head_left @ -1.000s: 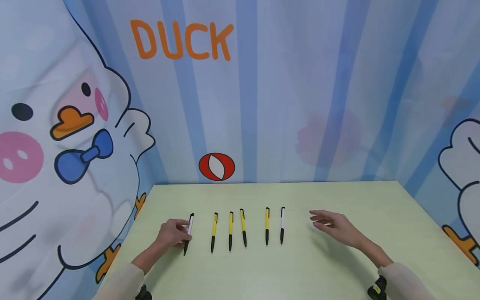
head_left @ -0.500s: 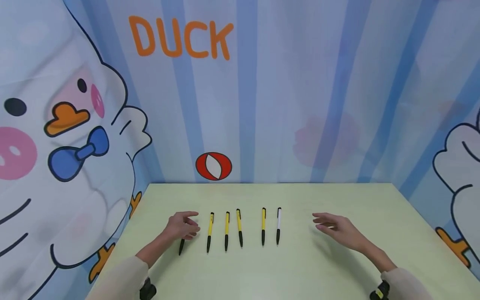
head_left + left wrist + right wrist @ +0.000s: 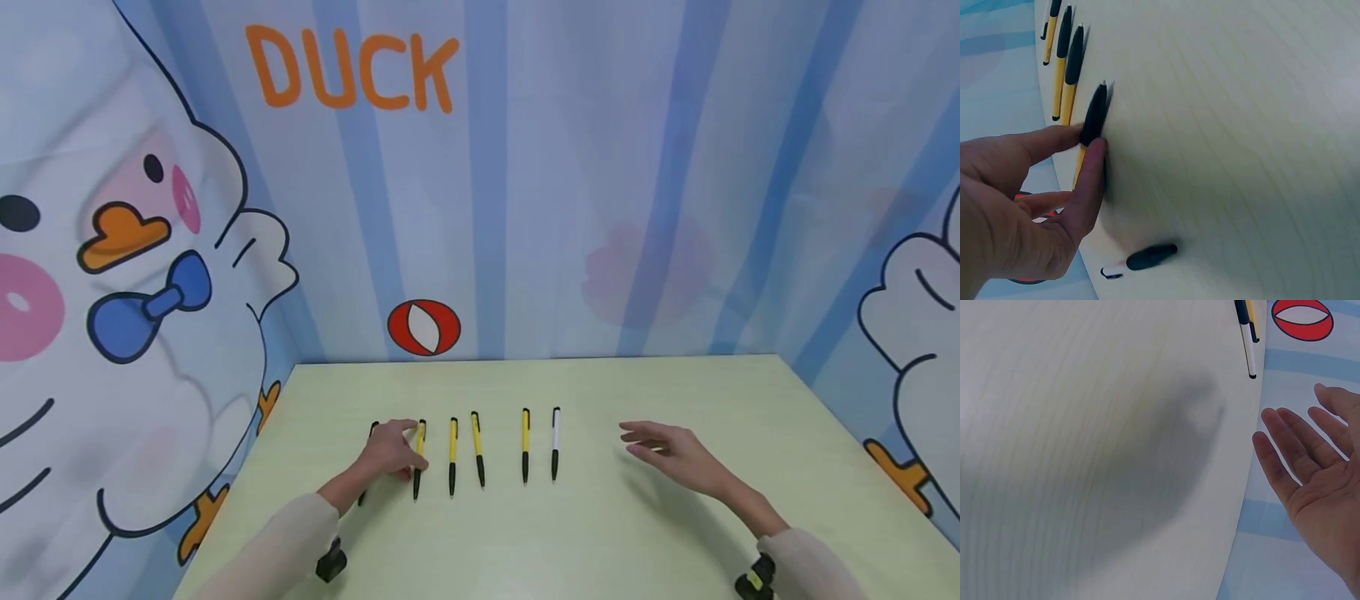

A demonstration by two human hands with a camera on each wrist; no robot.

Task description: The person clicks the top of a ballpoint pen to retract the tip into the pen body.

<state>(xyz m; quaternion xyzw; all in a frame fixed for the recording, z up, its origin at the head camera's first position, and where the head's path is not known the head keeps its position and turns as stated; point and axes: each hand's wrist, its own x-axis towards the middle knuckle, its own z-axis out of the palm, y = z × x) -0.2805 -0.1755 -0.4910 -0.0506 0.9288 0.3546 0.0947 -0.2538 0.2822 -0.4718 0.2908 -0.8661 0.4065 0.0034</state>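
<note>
Pens lie in a row on the pale table (image 3: 615, 533). My left hand (image 3: 390, 450) pinches the leftmost yellow pen (image 3: 421, 437) between thumb and fingers; in the left wrist view the fingertips meet at its black grip (image 3: 1094, 112). Partly behind that hand lies a white pen (image 3: 363, 497), its white barrel and dark grip (image 3: 1151, 257) showing in the left wrist view. Further right are yellow pens (image 3: 453, 442) and, at the row's right end, another white pen (image 3: 556, 433). Off to the right, my right hand (image 3: 675, 454) hovers above the table with relaxed fingers, holding nothing.
A blue striped curtain (image 3: 547, 167) with printed white ducks and orange letters (image 3: 386, 71) stands behind the table. The table's back edge runs just beyond the pens. Dark wrist devices (image 3: 331, 560) sit at both sleeves.
My left hand has let go of the left white pen, moved right and taken hold of the neighbouring yellow pen. My right hand stays nearly still; the head view has shifted slightly.
</note>
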